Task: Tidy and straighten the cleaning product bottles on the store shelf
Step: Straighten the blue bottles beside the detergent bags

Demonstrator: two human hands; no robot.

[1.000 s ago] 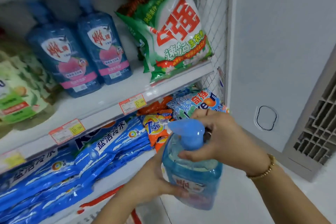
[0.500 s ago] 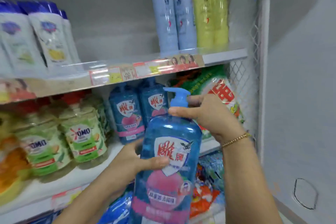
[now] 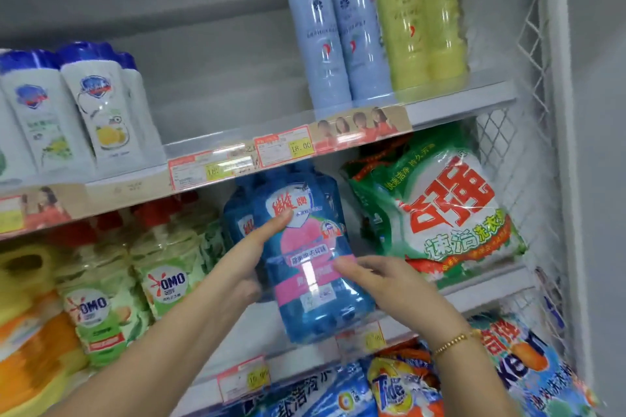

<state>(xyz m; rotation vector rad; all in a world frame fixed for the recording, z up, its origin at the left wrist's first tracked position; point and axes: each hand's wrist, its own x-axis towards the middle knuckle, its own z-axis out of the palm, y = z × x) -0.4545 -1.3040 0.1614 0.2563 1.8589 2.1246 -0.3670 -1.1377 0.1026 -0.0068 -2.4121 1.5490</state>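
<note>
A blue pump bottle (image 3: 316,310) with a red-and-white logo and a pink label sits tilted at the front of the middle shelf (image 3: 474,293). Its top is tucked under the shelf above and its base overhangs the shelf edge. My left hand (image 3: 249,262) grips its left side, with one digit laid across the logo. My right hand (image 3: 384,281) holds the lower right side, thumb on the pink label. A matching blue bottle (image 3: 237,223) stands just behind and to the left, mostly hidden.
A green and white detergent bag (image 3: 440,213) leans right of the bottle, against the wire mesh side panel (image 3: 535,145). Green OMO bottles (image 3: 166,278) stand to the left. Tall blue (image 3: 325,37) and yellow bottles (image 3: 426,27) fill the upper shelf. Tide bags (image 3: 396,389) lie below.
The bottle went from held upright in front of the shelves to tilted in on the middle shelf. My right hand dropped from the pump to the lower side; my left hand slid up.
</note>
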